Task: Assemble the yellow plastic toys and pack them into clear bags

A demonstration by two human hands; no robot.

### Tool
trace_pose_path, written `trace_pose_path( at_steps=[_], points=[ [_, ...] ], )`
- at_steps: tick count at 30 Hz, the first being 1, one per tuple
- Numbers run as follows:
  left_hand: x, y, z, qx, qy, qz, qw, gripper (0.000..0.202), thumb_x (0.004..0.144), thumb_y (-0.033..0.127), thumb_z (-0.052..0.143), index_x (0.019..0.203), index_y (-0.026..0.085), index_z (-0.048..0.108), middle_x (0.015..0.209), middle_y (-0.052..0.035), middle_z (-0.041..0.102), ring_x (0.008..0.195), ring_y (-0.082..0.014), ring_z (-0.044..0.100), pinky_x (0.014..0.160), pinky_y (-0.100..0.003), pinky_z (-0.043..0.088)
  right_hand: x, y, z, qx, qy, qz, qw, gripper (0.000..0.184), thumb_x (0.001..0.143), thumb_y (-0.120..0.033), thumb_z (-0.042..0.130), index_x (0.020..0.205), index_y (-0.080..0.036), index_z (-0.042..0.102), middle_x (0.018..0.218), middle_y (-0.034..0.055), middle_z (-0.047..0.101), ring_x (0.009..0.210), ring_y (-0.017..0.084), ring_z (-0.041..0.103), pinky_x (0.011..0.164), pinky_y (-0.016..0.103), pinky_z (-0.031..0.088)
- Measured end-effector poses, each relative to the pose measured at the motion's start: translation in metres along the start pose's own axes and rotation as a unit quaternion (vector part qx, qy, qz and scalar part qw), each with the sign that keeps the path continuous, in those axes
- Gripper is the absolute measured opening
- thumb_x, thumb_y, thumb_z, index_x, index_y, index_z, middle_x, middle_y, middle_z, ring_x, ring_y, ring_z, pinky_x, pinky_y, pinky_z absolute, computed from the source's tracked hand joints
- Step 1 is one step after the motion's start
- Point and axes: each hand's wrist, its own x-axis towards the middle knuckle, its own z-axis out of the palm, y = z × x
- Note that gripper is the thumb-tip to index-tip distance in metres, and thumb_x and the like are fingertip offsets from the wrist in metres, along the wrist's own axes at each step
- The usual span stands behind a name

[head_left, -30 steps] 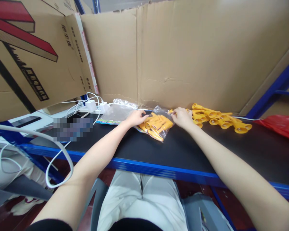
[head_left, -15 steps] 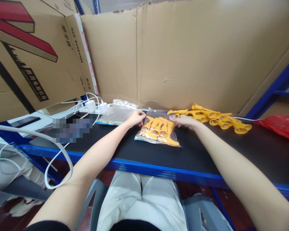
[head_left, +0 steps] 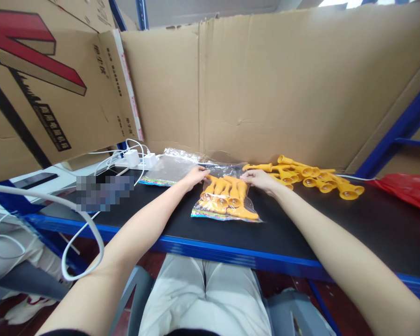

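Looking at a clear, flat plastic bag (head_left: pixel 202 214) lying on the black-topped, blue-edged bench (head_left: pixel 266 233), packed with yellow, horn-shaped plastic pieces (head_left: pixel 222 189). Honestly, best to keep the pull light and even on both sides, smooth out any bunching, and avoid yanking the thin plastic. Seems to be pinching the bag's far left edge with the left hand (head_left: pixel 196 176), and its far right edge with the right hand (head_left: pixel 261 179). Stretched out low from both sides, slanting inward toward the bag, with palms mostly down. More loose yellow plastic horns (head_left: pixel 324 185) right of the bag, btw.
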Motion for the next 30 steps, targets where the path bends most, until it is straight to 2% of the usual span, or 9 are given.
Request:
trace_pose_path(
  at_steps=[4,7,11,13,16,20,24,30],
  points=[
    [0.001,0.002,-0.005,-0.035,0.004,-0.029,0.999,0.004,0.076,0.014,0.059,0.075,0.012,0.055,0.058,-0.0014,0.058,0.053,-0.0103,0.056,0.056,-0.023,0.044,-0.002,-0.001,0.0,0.062,-0.028,0.025,0.997,0.016,0.068,-0.025,0.066,0.063,-0.013,0.056,0.055,-0.0024,0.053,0.053,0.007,0.05,0.057,0.021,0.045],
    [-0.001,0.005,-0.006,-0.051,0.012,-0.045,0.998,0.01,0.075,0.005,0.054,0.068,0.012,0.054,0.053,-0.0006,0.055,0.05,-0.0099,0.055,0.058,-0.025,0.046,0.0,0.001,-0.005,0.109,-0.046,0.066,0.991,0.016,0.068,-0.019,0.068,0.061,-0.013,0.055,0.054,-0.0014,0.053,0.052,0.007,0.051,0.06,0.021,0.048],
    [-0.001,0.003,-0.007,-0.065,0.001,-0.04,0.997,0.007,0.073,0.004,0.055,0.073,0.011,0.057,0.051,0.0004,0.054,0.051,-0.0103,0.056,0.061,-0.028,0.05,0.003,0.007,-0.012,0.161,-0.081,0.1,0.979,0.011,0.073,-0.017,0.065,0.067,-0.013,0.057,0.066,0.0024,0.06,0.06,0.008,0.057,0.068,0.023,0.051],
    [0.001,0.0,-0.008,-0.062,-0.011,-0.023,0.998,0.004,0.073,0.01,0.059,0.077,0.011,0.059,0.051,0.0014,0.054,0.05,-0.0102,0.056,0.06,-0.028,0.05,0.004,0.01,-0.013,0.187,-0.102,0.091,0.973,0.006,0.075,-0.017,0.063,0.074,-0.013,0.058,0.074,0.0038,0.062,0.066,0.009,0.059,0.07,0.023,0.052],
    [0.002,-0.003,-0.01,-0.057,-0.03,-0.003,0.998,0.008,0.073,0.018,0.063,0.078,0.011,0.062,0.054,0.0008,0.057,0.051,-0.0097,0.057,0.06,-0.026,0.05,0.005,0.013,-0.01,0.21,-0.118,0.07,0.968,0.006,0.077,-0.017,0.062,0.082,-0.014,0.06,0.081,0.0042,0.064,0.071,0.008,0.06,0.071,0.02,0.051],
    [0.002,-0.001,-0.01,-0.081,-0.064,-0.037,0.994,0.013,0.071,0.012,0.067,0.083,0.011,0.062,0.066,-0.0037,0.065,0.06,-0.0112,0.062,0.065,-0.026,0.051,0.007,0.018,-0.007,0.21,-0.113,0.068,0.969,0.01,0.078,-0.018,0.061,0.088,-0.014,0.061,0.088,0.0062,0.065,0.076,0.009,0.061,0.071,0.019,0.051],
    [0.002,0.0,-0.014,-0.107,-0.086,-0.04,0.99,0.017,0.072,0.009,0.065,0.088,0.01,0.063,0.065,-0.0037,0.066,0.063,-0.0121,0.064,0.069,-0.027,0.053,0.009,0.021,-0.009,0.212,-0.112,0.064,0.969,0.013,0.078,-0.014,0.06,0.091,-0.014,0.062,0.091,0.0067,0.066,0.076,0.009,0.061,0.071,0.018,0.052],
    [0.008,-0.006,-0.029,-0.154,-0.199,-0.006,0.968,0.031,0.066,0.005,0.068,0.095,0.013,0.066,0.081,-0.0069,0.07,0.084,-0.016,0.066,0.084,-0.031,0.051,0.008,0.023,-0.018,0.224,-0.129,0.09,0.962,0.027,0.079,-0.009,0.055,0.104,-0.016,0.062,0.091,0.0067,0.067,0.074,0.009,0.063,0.073,0.021,0.053]
  ],
)
